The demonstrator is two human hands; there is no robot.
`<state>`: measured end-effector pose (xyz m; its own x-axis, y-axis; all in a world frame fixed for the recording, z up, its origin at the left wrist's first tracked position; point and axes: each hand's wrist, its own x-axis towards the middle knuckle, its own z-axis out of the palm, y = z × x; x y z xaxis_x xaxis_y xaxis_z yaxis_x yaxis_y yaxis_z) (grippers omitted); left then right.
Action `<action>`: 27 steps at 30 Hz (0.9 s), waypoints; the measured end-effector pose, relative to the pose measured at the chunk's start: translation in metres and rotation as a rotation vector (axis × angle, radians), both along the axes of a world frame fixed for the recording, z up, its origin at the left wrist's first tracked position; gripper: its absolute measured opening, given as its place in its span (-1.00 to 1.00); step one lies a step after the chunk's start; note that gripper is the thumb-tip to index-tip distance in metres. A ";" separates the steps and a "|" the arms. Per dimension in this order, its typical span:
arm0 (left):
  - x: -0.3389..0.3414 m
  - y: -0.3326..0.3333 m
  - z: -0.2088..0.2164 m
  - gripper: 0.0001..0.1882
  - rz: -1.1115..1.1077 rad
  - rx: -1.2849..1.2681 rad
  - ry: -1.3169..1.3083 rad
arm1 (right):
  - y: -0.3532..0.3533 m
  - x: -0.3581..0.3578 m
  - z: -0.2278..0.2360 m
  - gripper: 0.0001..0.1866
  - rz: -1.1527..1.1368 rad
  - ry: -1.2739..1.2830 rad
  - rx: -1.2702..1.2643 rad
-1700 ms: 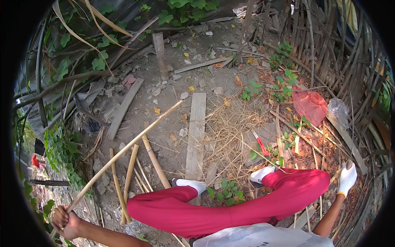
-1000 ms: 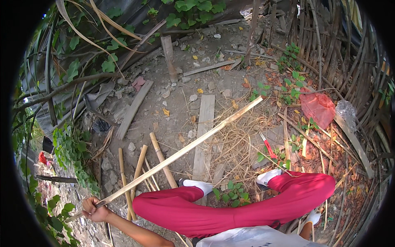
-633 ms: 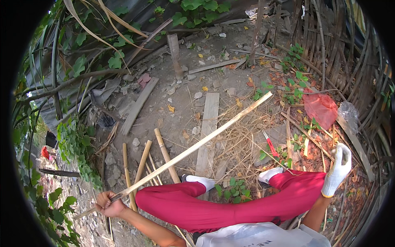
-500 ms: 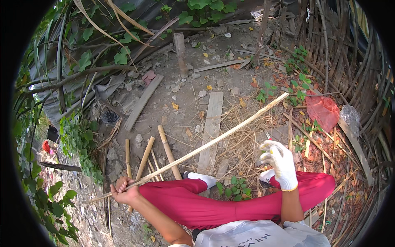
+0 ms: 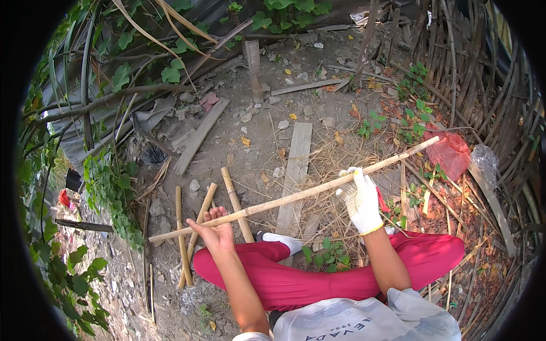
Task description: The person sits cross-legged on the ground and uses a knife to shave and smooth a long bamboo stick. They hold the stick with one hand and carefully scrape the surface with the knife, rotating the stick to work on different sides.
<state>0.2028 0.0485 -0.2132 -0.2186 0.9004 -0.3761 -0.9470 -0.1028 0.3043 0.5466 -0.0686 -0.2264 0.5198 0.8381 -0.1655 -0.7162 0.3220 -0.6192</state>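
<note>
A long, thin bamboo strip (image 5: 290,198) slants across my lap, its right end higher, its tan outer side with a joint showing. My bare left hand (image 5: 217,232) holds it near the left end, palm up, the strip lying across the fingers and thumb base. My right hand (image 5: 360,206), in a white knitted glove, is on the strip right of its middle, fingers bent around it. Beside the glove shows a red object (image 5: 382,200), perhaps a tool handle; whether the hand holds it is unclear.
Several cut bamboo pieces (image 5: 236,203) lie left of my feet. Flat planks (image 5: 294,170) and dry straw (image 5: 335,210) cover ground ahead. A red plastic bag (image 5: 447,152) lies right, near a stick fence (image 5: 478,74). Vines (image 5: 114,199) hang at the left.
The bamboo strip has shifted right and turned from its pale split face to its tan outer side. My gloved right hand has moved up and left onto it; my left hand moved right and up.
</note>
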 end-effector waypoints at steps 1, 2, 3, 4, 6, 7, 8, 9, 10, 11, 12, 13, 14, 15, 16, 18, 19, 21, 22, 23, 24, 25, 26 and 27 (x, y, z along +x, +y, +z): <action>0.010 -0.008 0.004 -0.40 -0.039 0.002 0.065 | -0.001 0.005 0.001 -0.78 -0.017 -0.007 -0.002; 0.019 -0.015 0.009 -0.36 -0.077 0.003 0.131 | -0.001 0.012 -0.003 -0.78 -0.053 -0.011 0.008; 0.028 -0.021 0.018 -0.33 -0.077 -0.049 0.144 | -0.003 0.023 -0.011 -0.78 -0.064 0.018 0.039; 0.027 -0.022 0.015 -0.35 -0.094 -0.022 0.136 | -0.003 0.030 -0.014 -0.77 -0.064 0.045 0.070; 0.022 -0.023 -0.001 -0.38 -0.121 0.029 0.118 | -0.003 0.036 -0.016 -0.73 -0.047 0.094 0.070; 0.018 -0.024 -0.008 -0.44 -0.139 0.079 0.110 | -0.004 0.036 -0.013 -0.72 -0.050 0.135 0.048; 0.014 -0.023 -0.015 -0.45 -0.138 0.061 0.124 | -0.005 0.036 -0.010 -0.71 -0.053 0.175 0.026; 0.016 -0.023 -0.016 -0.47 -0.142 0.047 0.135 | -0.006 0.037 -0.008 -0.71 -0.051 0.206 0.013; 0.018 -0.023 -0.016 -0.48 -0.146 0.033 0.146 | -0.006 0.037 -0.009 -0.72 -0.063 0.218 0.006; 0.019 -0.024 -0.015 -0.53 -0.143 0.025 0.144 | -0.008 0.037 -0.012 -0.74 -0.075 0.230 -0.001; 0.020 -0.023 -0.015 -0.53 -0.157 0.031 0.156 | -0.009 0.038 -0.013 -0.75 -0.090 0.243 -0.006; 0.019 -0.024 -0.017 -0.54 -0.171 0.037 0.168 | -0.008 0.039 -0.013 -0.76 -0.098 0.237 -0.002; 0.018 -0.025 -0.018 -0.54 -0.186 0.044 0.181 | -0.008 0.040 -0.014 -0.76 -0.106 0.231 0.001; 0.012 -0.029 -0.022 -0.54 -0.220 0.047 0.256 | -0.009 0.041 -0.015 -0.77 -0.120 0.227 0.004; 0.005 -0.034 -0.027 -0.52 -0.256 0.051 0.329 | -0.009 0.043 -0.015 -0.78 -0.140 0.213 -0.005; 0.015 -0.046 -0.019 -0.40 -0.060 -0.044 0.737 | -0.008 0.048 -0.014 -0.79 -0.182 0.186 -0.022; 0.027 -0.058 -0.003 -0.28 0.181 -0.139 1.063 | -0.007 0.048 -0.010 -0.81 -0.212 0.187 -0.045; 0.019 -0.070 0.009 -0.16 0.639 0.125 1.786 | -0.007 0.049 -0.001 -0.81 -0.194 0.176 -0.002; 0.012 -0.077 0.015 -0.10 0.791 0.280 2.081 | -0.007 0.049 0.002 -0.81 -0.185 0.171 0.017; 0.006 -0.087 0.033 -0.09 0.615 0.453 2.327 | -0.007 0.051 0.005 -0.81 -0.181 0.144 0.003; 0.004 -0.097 0.048 -0.08 0.417 0.630 2.556 | -0.005 0.048 0.011 -0.81 -0.175 0.137 0.026; 0.008 -0.103 0.056 -0.03 0.195 0.524 2.727 | -0.001 0.047 0.016 -0.81 -0.150 0.137 0.009; 0.007 -0.101 0.052 -0.08 0.126 0.547 2.792 | 0.001 0.046 0.021 -0.81 -0.124 0.137 -0.009; 0.002 -0.094 0.048 -0.13 0.056 0.581 2.857 | 0.001 0.046 0.029 -0.82 -0.111 0.148 -0.034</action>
<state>0.2047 -0.0458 -0.1648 0.4542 0.7467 0.4859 0.8784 -0.4663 -0.1044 0.5921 -0.0677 -0.1973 0.5765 0.7695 -0.2748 -0.7617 0.3845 -0.5215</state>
